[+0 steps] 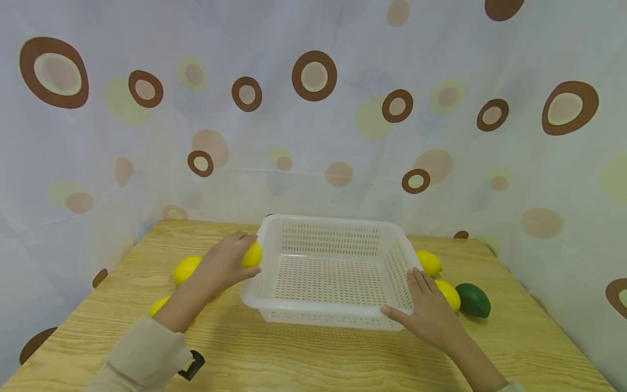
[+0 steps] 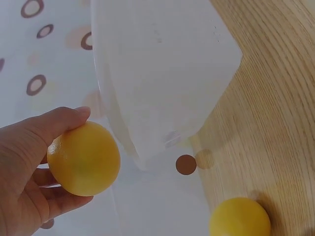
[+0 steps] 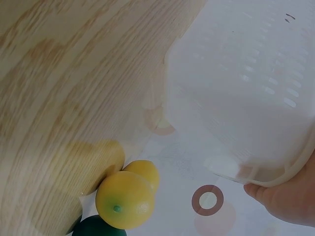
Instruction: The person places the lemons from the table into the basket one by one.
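Note:
A white plastic basket [image 1: 323, 307] with slotted sides and base stands in the middle of the wooden table, with nothing inside. My left hand [image 1: 227, 261] holds a yellow lemon [image 2: 84, 158] right by the basket's left rim, thumb on one side and fingers on the other. At the opposite end, my right hand [image 1: 433, 310] grips the basket's front right corner, its thumb over the front rim and its fingers along the right rim. Close beyond those fingers lie two more lemons [image 1: 429, 263] and a dark green, avocado-shaped fruit [image 1: 473, 300].
Left of the basket two lemons [image 1: 186, 269] rest on the table [image 1: 303, 359], one partly covered by the left forearm. A small black-and-yellow object [image 1: 192, 366] shows beside the left sleeve. Behind the table hangs a white curtain [image 1: 274, 130] with brown rings.

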`<state>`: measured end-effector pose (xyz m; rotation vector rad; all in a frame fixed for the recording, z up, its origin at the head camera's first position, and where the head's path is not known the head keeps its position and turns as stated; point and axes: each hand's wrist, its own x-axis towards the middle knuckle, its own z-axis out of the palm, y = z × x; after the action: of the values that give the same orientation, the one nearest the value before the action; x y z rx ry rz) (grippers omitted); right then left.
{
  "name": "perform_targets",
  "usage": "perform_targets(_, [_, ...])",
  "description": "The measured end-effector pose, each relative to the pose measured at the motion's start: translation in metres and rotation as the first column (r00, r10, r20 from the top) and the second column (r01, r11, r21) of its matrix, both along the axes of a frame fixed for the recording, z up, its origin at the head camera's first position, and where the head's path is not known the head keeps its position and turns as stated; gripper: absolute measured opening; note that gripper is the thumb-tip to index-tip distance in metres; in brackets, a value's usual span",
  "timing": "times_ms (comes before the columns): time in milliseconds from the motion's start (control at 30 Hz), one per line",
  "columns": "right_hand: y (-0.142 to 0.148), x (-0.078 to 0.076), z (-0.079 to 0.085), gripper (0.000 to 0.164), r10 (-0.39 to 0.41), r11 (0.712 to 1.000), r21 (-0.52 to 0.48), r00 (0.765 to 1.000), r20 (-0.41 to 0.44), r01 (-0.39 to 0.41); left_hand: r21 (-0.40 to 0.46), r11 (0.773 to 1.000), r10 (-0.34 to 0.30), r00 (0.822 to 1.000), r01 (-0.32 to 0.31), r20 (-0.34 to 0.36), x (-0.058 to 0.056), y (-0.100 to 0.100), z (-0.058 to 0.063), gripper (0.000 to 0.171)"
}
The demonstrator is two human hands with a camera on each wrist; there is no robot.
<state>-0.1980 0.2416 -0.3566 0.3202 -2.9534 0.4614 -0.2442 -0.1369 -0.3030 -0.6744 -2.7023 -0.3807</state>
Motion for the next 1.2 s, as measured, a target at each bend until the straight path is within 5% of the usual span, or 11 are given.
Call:
perform_targets(667, [0.0,0.0,0.0,0.103,0.003,1.0,0.001,1.0,-0.002,-0.003,-0.011,0.999,-0.052,0.997,0.053,0.064,-0.003,0.032,0.0,0.055])
perform_targets(1200, [0.0,0.001,0.0,0.103,-0.001,1.0,-0.005,1.0,-0.001,0.001,0.004,0.997,-0.076,0.985,0.076,0.154,-0.008,0.052,-0.016,0.056])
